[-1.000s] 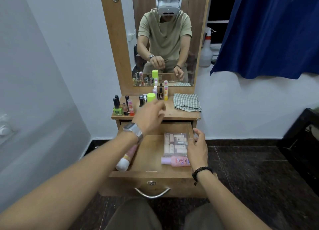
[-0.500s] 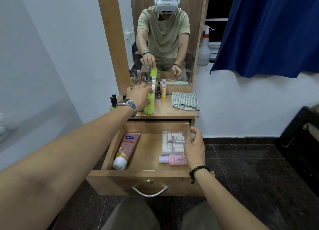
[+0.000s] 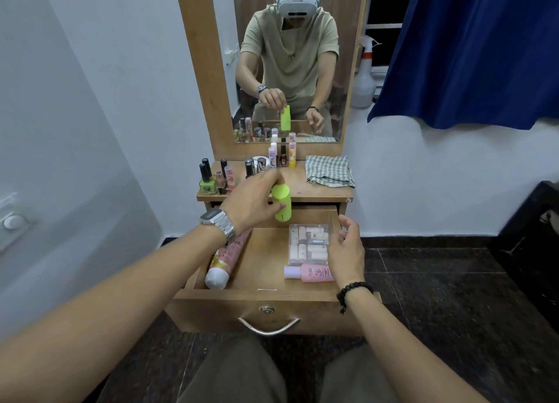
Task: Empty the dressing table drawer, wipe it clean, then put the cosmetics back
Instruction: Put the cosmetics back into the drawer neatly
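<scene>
Lime-green tube [image 3: 281, 202] hangs near-upright over the drawer [image 3: 266, 297], left hand [image 3: 252, 201] grip closed round it, right hand [image 3: 344, 248] loosely open.

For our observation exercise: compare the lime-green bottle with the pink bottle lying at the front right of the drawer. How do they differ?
1. The green bottle is lime all over; the pink bottle has a pale lilac cap.
2. The green bottle is held above the drawer in the left hand; the pink bottle rests on the drawer floor.
3. The green one is near upright; the pink one lies on its side.
Both are small cosmetic containers.
</scene>
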